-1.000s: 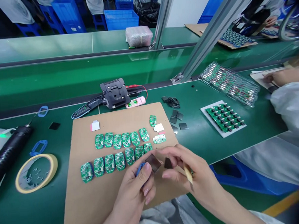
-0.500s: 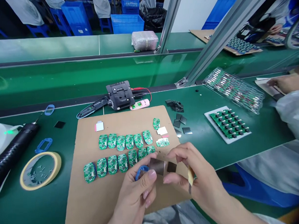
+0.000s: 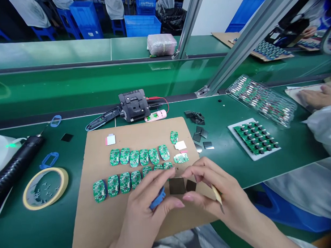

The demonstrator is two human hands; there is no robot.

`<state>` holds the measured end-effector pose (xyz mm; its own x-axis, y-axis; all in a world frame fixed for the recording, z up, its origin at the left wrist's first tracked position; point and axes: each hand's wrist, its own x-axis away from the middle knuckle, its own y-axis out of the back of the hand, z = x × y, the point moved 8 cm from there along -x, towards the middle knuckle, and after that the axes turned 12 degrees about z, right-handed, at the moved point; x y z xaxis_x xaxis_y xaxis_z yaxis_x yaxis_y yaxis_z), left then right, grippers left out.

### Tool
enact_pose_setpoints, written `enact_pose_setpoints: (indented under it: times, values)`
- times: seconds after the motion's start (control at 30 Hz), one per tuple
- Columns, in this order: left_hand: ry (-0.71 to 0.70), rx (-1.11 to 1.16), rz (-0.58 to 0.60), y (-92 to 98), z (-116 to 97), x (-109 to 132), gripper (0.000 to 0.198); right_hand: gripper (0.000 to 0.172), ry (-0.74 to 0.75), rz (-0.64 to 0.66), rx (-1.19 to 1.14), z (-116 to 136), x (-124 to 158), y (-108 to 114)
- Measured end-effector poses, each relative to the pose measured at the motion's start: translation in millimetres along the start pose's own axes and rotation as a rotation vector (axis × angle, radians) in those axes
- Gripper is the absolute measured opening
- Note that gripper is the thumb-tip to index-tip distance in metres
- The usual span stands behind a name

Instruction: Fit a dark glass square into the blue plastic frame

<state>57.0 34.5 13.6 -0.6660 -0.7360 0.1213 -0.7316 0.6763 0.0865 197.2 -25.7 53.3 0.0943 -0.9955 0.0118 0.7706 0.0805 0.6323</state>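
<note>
My left hand (image 3: 150,204) keeps a small blue plastic piece (image 3: 157,199) tucked against its fingers, with thumb and forefinger spread. My right hand (image 3: 216,187) holds a thin tool like tweezers (image 3: 217,195), pale yellow with a grey tip, against the palm; its thumb and forefinger are apart. Between the two hands is a dark square panel (image 3: 177,185), with a smaller dark piece (image 3: 191,185) just right of it near my right fingertips. I cannot tell which fingers bear the panel. Two rows of green circuit boards (image 3: 134,158) lie on the cardboard (image 3: 109,220) beyond.
Loose dark squares (image 3: 200,131) lie right of the cardboard. A tape roll (image 3: 45,188) and a black electric screwdriver (image 3: 20,161) are at left. A black fixture (image 3: 134,105) stands behind. At right are a board panel (image 3: 257,138), a clear tray (image 3: 262,100) and another person's hand (image 3: 318,97).
The dark panel has turned from tilted to nearly level. My left thumb and forefinger have spread away from it. At right, the other person's hand has shifted.
</note>
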Motion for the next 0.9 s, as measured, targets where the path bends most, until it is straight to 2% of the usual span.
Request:
enact_pose_setpoints:
  times: [0.1,0.17,0.27,0.33,0.4,0.47,0.6,0.73,0.9]
  values:
    - [0.019,0.014,0.099,-2.7,-0.2,-4.2,0.034,0.016,0.002,0.074,-0.047,2.9,-3.3,-1.2]
    - [0.115,0.111,0.138,-3.6,7.2,-6.6,0.035,0.019,-0.052,0.113,-0.125,-2.0,-4.7,-4.1]
    - [0.361,0.484,0.211,-14.7,27.0,-4.3,0.034,0.035,-0.197,0.138,-0.306,-17.4,-3.5,-9.5]
    - [0.458,0.782,0.222,-24.6,33.7,-0.8,0.037,0.041,-0.236,0.162,-0.404,-22.6,-2.5,-14.3]
    - [0.464,0.996,0.213,-31.4,34.1,0.5,0.036,0.034,-0.231,0.18,-0.452,-23.2,-2.3,-18.7]
    - [0.456,1.125,0.227,-37.4,33.0,2.0,0.031,0.022,-0.246,0.128,-0.438,-25.5,-1.7,-18.7]
    - [0.444,1.225,0.291,-45.6,31.1,6.3,0.026,0.02,-0.285,0.006,-0.34,-28.7,-0.7,-17.3]
    - [0.442,1.229,0.289,-45.2,31.7,7.9,0.025,0.024,-0.242,-0.022,-0.306,-23.4,-3.8,-18.7]
    - [0.43,1.224,0.307,-45.6,27.3,6.0,0.023,0.022,-0.274,-0.01,-0.369,-27.9,-3.3,-25.2]
